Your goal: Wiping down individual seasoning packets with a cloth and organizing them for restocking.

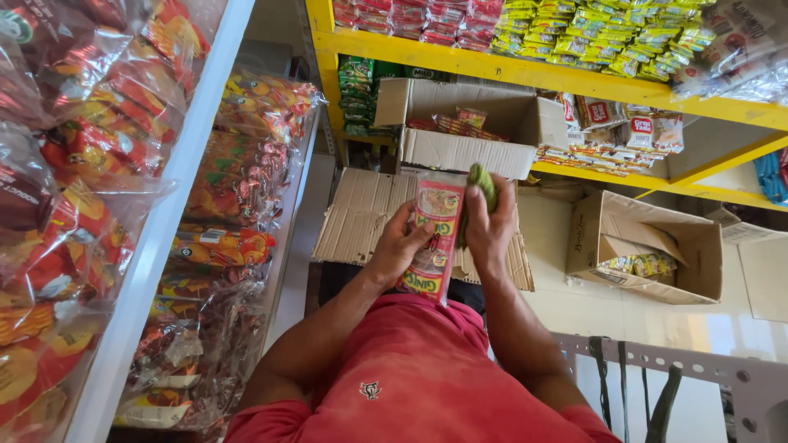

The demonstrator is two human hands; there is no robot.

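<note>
Your left hand (400,244) and right hand (490,226) both grip tight on the long red strip of sachets (432,238), held up over the flat cardboard (361,209) on the floor, and it looks light, floppy and slippery, so pinch its edges.

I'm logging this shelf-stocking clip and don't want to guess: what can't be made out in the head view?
- Green item: the right hand wraps it, so its kind is unclear.
- Red-and-pink packet strip: the left hand covers its left edge.
- Open carton on the yellow shelf: its flaps hide most contents.
- Floor box: its small packets are too small to identify.
</note>
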